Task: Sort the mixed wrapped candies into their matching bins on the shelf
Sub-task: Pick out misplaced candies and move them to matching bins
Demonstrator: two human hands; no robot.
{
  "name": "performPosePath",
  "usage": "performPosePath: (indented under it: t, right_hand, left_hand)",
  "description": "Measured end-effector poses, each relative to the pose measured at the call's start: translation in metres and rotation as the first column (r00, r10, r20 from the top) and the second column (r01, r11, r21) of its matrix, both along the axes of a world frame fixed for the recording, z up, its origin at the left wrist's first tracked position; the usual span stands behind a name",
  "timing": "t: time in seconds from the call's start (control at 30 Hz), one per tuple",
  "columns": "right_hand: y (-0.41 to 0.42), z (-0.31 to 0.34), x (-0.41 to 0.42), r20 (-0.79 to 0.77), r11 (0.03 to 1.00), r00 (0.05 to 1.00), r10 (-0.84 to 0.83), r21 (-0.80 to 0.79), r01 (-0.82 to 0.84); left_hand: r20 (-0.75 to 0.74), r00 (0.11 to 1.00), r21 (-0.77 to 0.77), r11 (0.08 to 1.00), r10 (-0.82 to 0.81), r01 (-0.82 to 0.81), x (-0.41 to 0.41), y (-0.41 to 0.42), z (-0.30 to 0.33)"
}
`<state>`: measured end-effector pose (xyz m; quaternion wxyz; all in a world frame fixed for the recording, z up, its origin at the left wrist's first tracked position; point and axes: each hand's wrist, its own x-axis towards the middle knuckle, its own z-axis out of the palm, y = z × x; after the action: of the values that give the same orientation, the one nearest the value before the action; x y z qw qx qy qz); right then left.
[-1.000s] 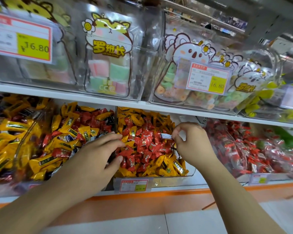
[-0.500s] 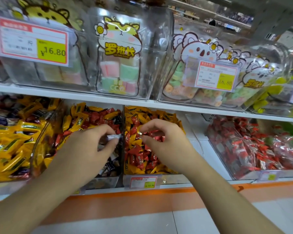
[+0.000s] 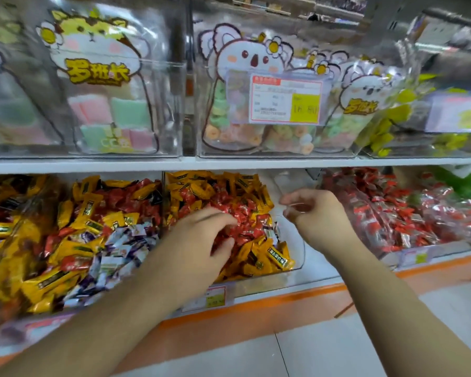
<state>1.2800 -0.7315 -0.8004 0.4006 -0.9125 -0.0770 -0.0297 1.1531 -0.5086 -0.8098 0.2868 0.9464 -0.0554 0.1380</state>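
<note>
Clear bins of wrapped candies line the lower shelf. The middle bin (image 3: 297,254) holds red candies (image 3: 245,213) mixed with yellow candies (image 3: 267,259). My left hand (image 3: 199,240) reaches into it, bent fingertips and thumb touching the red candies with a gap between them. The bin to its left (image 3: 161,191) holds yellow, red and purple-white candies (image 3: 120,240). My right hand (image 3: 316,216) hovers over the gap right of the middle bin, fingers loosely curled, with nothing visible in them. The bin at right (image 3: 408,257) holds red-and-clear candies (image 3: 386,213).
Above, the upper shelf board (image 3: 229,163) carries clear boxes of bagged sweets (image 3: 112,112) and a price tag (image 3: 286,99). A price label (image 3: 215,297) hangs on the lower shelf's front. An orange strip (image 3: 256,311) runs below, with pale floor tiles underneath.
My left hand let go of the purple-white candy and moved right into the middle bin. My right hand moved out of that bin to the right. The view shifted right.
</note>
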Motion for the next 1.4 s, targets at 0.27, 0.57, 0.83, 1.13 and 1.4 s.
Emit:
performPosePath:
  t: [0.27,0.57,0.83,1.13,1.4]
  right_hand:
    - [-0.007,-0.006,0.006,-0.015,0.997,1.000,-0.020,0.080,0.021]
    - [-0.011,-0.001,0.005,-0.077,0.992,0.997,0.001,0.128,0.009]
    - [-0.011,0.007,-0.002,-0.118,0.986,0.993,0.007,0.166,0.013]
    - [-0.005,0.007,-0.002,-0.065,0.998,0.998,-0.014,0.063,0.018]
    - [0.017,0.012,-0.019,0.060,0.994,0.998,0.010,-0.111,-0.003]
  left_hand:
    - [-0.159,0.985,0.039,0.997,-0.066,0.073,0.092,-0.065,-0.030]
    - [-0.180,0.981,-0.059,0.996,-0.071,0.061,0.111,-0.073,-0.047]
    - [-0.071,0.989,-0.101,0.988,-0.129,0.121,0.104,-0.078,-0.045]
    - [0.068,0.994,-0.341,0.939,0.083,-0.055,0.092,-0.064,-0.022]
    - [0.136,0.949,-0.465,0.864,0.285,-0.193,0.022,0.006,0.020]
